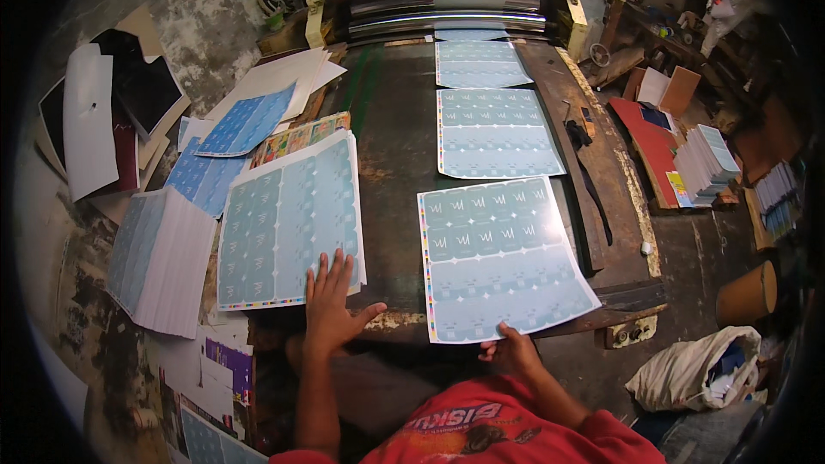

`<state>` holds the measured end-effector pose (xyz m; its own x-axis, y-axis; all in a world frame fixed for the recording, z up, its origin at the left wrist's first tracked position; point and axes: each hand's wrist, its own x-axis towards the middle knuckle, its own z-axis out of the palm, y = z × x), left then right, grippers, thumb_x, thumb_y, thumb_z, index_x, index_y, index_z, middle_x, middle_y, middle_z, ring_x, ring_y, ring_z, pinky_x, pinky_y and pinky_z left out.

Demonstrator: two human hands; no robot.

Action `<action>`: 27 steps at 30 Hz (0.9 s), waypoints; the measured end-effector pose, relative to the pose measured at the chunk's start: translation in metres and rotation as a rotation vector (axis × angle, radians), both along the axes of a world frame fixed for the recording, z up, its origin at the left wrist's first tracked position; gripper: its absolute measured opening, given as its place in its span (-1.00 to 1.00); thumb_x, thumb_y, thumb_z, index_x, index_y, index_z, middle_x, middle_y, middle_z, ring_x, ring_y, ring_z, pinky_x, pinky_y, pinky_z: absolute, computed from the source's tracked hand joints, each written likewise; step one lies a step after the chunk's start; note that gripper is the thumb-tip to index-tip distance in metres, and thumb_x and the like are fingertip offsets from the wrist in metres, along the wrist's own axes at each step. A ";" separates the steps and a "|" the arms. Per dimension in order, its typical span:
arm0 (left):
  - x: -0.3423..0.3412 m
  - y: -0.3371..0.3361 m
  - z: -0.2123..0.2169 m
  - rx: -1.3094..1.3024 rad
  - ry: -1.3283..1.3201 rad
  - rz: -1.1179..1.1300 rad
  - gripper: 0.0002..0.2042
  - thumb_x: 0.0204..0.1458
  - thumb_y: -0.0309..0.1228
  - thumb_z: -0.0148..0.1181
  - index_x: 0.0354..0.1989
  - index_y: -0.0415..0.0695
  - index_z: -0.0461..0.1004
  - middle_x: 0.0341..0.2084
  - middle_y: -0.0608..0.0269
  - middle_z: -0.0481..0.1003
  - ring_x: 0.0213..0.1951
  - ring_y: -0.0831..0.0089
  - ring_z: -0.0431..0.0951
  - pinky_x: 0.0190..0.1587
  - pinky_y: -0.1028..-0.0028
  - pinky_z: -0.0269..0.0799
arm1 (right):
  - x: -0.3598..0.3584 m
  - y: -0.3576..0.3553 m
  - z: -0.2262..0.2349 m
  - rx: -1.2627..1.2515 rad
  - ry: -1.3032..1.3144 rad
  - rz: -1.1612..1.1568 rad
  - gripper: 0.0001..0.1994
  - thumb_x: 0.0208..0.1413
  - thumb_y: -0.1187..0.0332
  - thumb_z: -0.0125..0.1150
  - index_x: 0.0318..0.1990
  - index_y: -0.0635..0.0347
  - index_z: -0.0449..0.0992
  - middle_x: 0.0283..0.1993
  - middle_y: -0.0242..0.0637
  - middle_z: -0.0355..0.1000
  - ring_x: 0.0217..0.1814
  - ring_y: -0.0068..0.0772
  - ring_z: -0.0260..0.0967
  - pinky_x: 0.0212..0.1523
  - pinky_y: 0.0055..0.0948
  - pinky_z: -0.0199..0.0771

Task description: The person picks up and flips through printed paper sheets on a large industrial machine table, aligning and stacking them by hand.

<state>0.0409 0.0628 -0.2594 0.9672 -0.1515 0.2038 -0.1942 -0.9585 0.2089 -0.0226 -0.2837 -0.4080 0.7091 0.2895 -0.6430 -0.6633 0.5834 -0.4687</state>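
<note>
On the near end of the feed table (391, 206), your printed sheet (503, 262) is smooth paper with a glossy glare. The table's own top looks dark, dull and scuffed. On its left side, your printed stack (292, 219) is paper of a more matt look. At the table's far end, a polished roller (490, 21) gleams like metal. Beyond its left side, the wall (198, 26) looks rough and patchy. Right of the table, a matt, crumpled sack (670, 369) could be cloth or woven plastic. Before its near edge, your red T-shirt (481, 421) is matt cloth.

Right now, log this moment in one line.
left hand: at printed-sheet stack | right hand: pinching front printed sheet | rear sheets: lined toward rollers
</note>
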 end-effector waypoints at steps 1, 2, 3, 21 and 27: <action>-0.002 -0.001 -0.003 -0.009 -0.035 -0.003 -0.16 -0.01 0.21 0.16 0.31 -0.18 0.22 0.37 0.02 0.12 0.42 0.03 0.00 0.39 -0.02 -0.23 | -0.003 0.000 0.003 -0.011 -0.004 -0.003 -0.59 0.31 0.09 -0.06 -0.04 0.36 0.33 -0.33 -0.03 0.48 -0.41 -0.21 0.43 -0.09 0.05 0.51; -0.001 0.000 -0.004 -0.062 -0.048 0.006 -0.23 0.03 0.15 0.14 0.29 -0.17 0.26 0.35 0.04 0.15 0.41 0.04 0.03 0.39 0.00 -0.22 | -0.006 0.002 0.006 -0.022 -0.007 -0.004 -0.58 0.32 0.09 -0.07 -0.03 0.36 0.33 -0.31 -0.02 0.49 -0.40 -0.21 0.43 -0.08 0.05 0.50; 0.000 0.001 -0.007 -0.119 -0.059 0.014 -0.31 0.08 0.10 0.12 0.27 -0.15 0.30 0.33 0.06 0.19 0.40 0.06 0.06 0.39 0.01 -0.21 | -0.008 0.002 0.010 -0.038 -0.009 -0.006 -0.57 0.32 0.08 -0.09 -0.02 0.37 0.33 -0.29 -0.01 0.49 -0.39 -0.21 0.43 -0.07 0.06 0.50; 0.003 -0.008 -0.026 -0.489 -0.191 0.244 -0.75 0.25 -0.24 0.04 -0.06 -0.03 0.57 0.05 0.24 0.53 0.31 0.16 0.27 0.38 0.08 -0.18 | 0.128 0.002 -0.003 0.071 -0.114 -0.169 -0.60 0.35 0.03 -0.17 0.02 0.21 0.23 -0.17 -0.02 0.45 -0.27 -0.29 0.43 -0.05 -0.02 0.53; 0.009 0.015 -0.025 -1.314 -0.242 0.401 -0.68 0.26 -0.17 0.02 -0.09 -0.16 0.55 0.01 0.20 0.55 0.15 0.27 0.41 0.37 0.22 -0.06 | 0.158 0.006 -0.006 0.080 -0.165 -0.247 -0.60 0.34 0.05 -0.11 0.08 0.18 0.15 -0.08 -0.01 0.44 -0.24 -0.27 0.41 -0.03 0.01 0.53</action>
